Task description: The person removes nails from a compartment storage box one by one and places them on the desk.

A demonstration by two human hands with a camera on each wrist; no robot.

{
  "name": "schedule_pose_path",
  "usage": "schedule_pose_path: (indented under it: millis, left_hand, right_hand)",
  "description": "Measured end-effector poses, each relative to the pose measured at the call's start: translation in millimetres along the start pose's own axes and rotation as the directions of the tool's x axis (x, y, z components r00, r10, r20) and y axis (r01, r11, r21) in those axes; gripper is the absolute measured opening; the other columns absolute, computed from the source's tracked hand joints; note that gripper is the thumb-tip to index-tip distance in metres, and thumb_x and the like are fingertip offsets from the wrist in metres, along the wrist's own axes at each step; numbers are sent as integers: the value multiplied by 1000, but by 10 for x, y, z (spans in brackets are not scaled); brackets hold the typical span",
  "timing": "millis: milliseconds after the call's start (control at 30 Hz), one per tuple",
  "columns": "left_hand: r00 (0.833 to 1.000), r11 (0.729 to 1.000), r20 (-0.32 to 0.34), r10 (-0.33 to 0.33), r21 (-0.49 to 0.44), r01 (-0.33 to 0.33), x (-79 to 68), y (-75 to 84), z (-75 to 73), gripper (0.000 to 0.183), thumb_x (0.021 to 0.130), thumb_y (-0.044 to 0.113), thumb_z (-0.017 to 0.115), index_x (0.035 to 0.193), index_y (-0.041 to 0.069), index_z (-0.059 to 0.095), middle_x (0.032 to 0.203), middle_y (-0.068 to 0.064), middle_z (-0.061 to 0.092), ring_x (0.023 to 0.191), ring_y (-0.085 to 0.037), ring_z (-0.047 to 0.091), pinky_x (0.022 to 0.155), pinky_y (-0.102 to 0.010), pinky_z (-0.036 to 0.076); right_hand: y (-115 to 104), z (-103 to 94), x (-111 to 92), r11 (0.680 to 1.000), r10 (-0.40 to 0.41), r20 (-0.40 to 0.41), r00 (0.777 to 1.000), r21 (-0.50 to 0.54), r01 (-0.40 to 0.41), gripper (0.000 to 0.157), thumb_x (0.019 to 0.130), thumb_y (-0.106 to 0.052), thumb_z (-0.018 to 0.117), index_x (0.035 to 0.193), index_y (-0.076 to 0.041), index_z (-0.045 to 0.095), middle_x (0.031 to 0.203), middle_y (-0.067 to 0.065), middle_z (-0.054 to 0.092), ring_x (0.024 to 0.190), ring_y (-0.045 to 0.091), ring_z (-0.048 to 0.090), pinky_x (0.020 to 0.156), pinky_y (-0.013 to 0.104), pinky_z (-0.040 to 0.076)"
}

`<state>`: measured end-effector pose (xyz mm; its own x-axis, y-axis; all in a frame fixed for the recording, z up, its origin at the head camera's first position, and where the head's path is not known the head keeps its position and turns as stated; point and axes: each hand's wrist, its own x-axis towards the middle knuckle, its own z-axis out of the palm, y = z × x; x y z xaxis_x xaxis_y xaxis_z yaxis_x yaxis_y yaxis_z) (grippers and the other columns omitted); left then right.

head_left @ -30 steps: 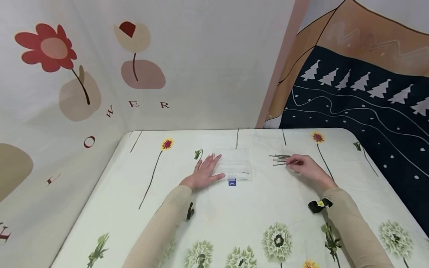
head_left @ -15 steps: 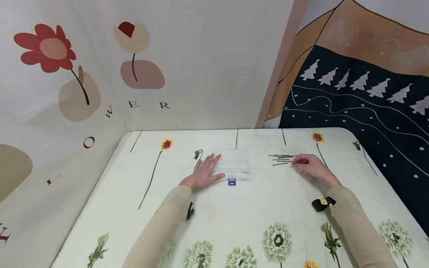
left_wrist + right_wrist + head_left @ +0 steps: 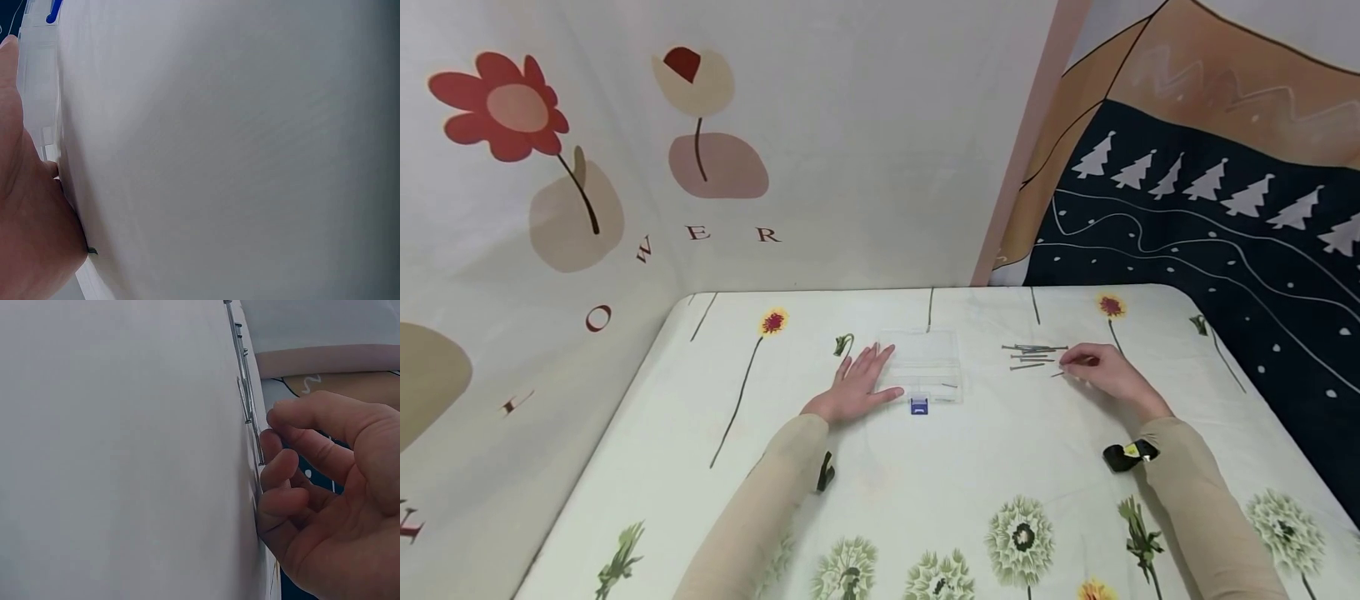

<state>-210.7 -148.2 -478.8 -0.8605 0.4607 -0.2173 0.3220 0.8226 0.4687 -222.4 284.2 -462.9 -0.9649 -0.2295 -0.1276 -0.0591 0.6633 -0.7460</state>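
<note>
My left hand (image 3: 853, 392) lies spread, its fingers over the left edge of a clear plastic box (image 3: 934, 354) with a blue latch (image 3: 919, 407). In the left wrist view, the box (image 3: 39, 87) shows beyond the thumb. A small metal piece (image 3: 950, 386) is seen in the box's front compartment. My right hand (image 3: 1105, 375) has curled fingers and pinches the right end of a short nail (image 3: 1057, 374) at the table. Its fingertips partly hide that nail. Several long nails (image 3: 1030, 357) lie in a loose bunch just left of the right hand.
A white floral cloth (image 3: 880, 500) covers the table, which has a back edge against a printed white curtain (image 3: 865, 150). To the right hangs a dark curtain with trees (image 3: 1195, 225). Each wrist wears a black camera strap (image 3: 1123, 457).
My right hand has slid rightward from the bunch of nails, uncovering their right ends and a short nail by its fingertips. The left hand and the box have stayed still.
</note>
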Motion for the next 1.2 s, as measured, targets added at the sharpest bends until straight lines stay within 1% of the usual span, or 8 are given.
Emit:
schedule_pose_path:
  millis: [133,333,567,733,833,1000,1200]
  left_hand:
    - [1000,1000,2,-4,-2,4,6,2,-1,83,97,58,43,157,16,3,160,-16,-1,146,-27,-3,112,-51,-7]
    - [1000,1000,-1,-6,1,6,0,17,0,83,96,58,43,157,17,3,160,-16,-1,146,-27,-3,112,-51,-7]
    - [1000,1000,-7,-4,14,4,-13,18,-1,82,97,57,43,157,16,4,160,-15,1,146,-28,-1,113,-50,-6]
    - [1000,1000,-11,7,-3,-7,-18,28,-9,82,97,55,44,157,14,6,160,-17,2,146,-29,1,113,-50,-4]
    - [1000,1000,-17,16,-5,-16,-17,36,-16,82,97,55,45,156,12,8,160,-19,4,146,-31,3,113,-52,-3]
    - [1000,1000,-17,-6,15,6,-8,45,-26,83,95,57,47,157,14,11,160,-17,6,146,-29,3,113,-50,-4]
    - [998,998,-56,10,70,-6,-3,41,-32,85,94,59,49,156,11,16,157,-20,14,145,-31,10,114,-50,2]
  right_hand:
    - [-8,10,-7,1000,-15,-17,1000,27,15,26,95,-12,62,114,5,64,116,21,58,87,24,51,65,28,45]
    - [-77,50,-7,997,-51,-25,998,48,52,24,94,-13,63,111,5,66,114,21,60,84,22,53,64,28,46]
    - [-185,184,73,989,-138,16,990,64,136,20,94,-11,64,107,3,67,106,18,63,82,22,55,64,30,47]
    - [-259,312,143,985,-146,38,989,93,142,19,93,-12,64,107,1,68,107,16,63,84,22,55,65,30,48]
    - [-308,387,182,985,-150,61,987,95,144,19,94,-13,63,106,1,67,107,15,63,85,20,55,66,30,47]
    - [-430,509,217,982,-170,105,980,101,159,17,95,-10,62,105,2,67,104,14,63,80,18,54,63,31,46]
    - [-584,610,229,975,-211,110,971,96,200,13,94,-7,61,103,1,68,102,13,64,78,21,53,63,30,44]
